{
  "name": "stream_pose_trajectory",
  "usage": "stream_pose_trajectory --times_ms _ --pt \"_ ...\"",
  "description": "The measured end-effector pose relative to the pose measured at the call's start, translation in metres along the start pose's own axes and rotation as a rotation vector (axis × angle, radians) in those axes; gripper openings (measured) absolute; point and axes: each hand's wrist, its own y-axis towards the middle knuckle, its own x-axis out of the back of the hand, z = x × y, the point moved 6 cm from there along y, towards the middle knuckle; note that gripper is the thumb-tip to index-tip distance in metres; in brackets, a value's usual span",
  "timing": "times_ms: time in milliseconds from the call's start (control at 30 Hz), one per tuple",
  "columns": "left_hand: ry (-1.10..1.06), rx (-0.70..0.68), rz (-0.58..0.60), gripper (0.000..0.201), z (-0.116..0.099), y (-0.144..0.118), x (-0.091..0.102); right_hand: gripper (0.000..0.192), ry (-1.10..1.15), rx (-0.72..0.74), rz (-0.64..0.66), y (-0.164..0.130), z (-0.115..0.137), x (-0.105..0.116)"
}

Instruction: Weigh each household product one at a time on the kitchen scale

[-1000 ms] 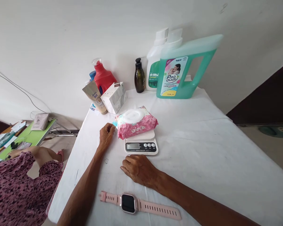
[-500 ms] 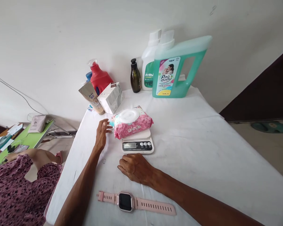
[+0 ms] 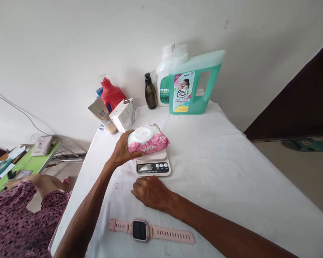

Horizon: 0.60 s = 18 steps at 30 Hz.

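A: Biggest first. What's under your hands?
B: Your tabletop [image 3: 231, 172], white cloth over it, running back to the wall.

A: At the back?
B: Green jug [image 3: 193, 84], a white jug [image 3: 164, 80] just behind it, a dark bottle [image 3: 150, 91] to their left. Then a red bottle [image 3: 111, 95], a white box [image 3: 124, 114] and a beige tube [image 3: 102, 115] crowded at the back-left corner, touching or nearly so.

A: Off the tabletop?
B: Green side table [image 3: 32, 159] at far left with small stuff on it, too small to read. A floral sleeve [image 3: 16, 218] at lower left, not one of your arms.

A: The pack?
B: Pink wipes pack [image 3: 148, 141], white lid up, lying on the scale [image 3: 153, 165] near the middle of the tabletop. Can't tell if it's lifted off the platform at all.

A: Left hand?
B: Your left hand [image 3: 123, 152] is wrapped on the pack's left end, thumb along the front edge, fingers over the top by the lid.

A: Right hand?
B: Your right hand [image 3: 150, 191] lies palm down on the cloth just in front of the scale, fingers loosely curled, holding nothing.

A: Smallest?
B: Pink watch [image 3: 148, 232] flat near the front edge, strap stretched out, near your right forearm, not touching.
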Motion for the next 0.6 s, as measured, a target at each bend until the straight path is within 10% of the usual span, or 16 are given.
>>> stream_pose_trajectory --times_ms 333,600 --pt "-0.254 0.166 -0.293 0.065 0.013 -0.037 0.001 0.027 -0.015 0.08 -0.181 -0.006 -0.003 -0.009" --pt "-0.089 0.35 -0.528 0.068 0.066 -0.11 0.084 0.027 0.011 0.101 -0.255 -0.009 -0.002 -0.007"
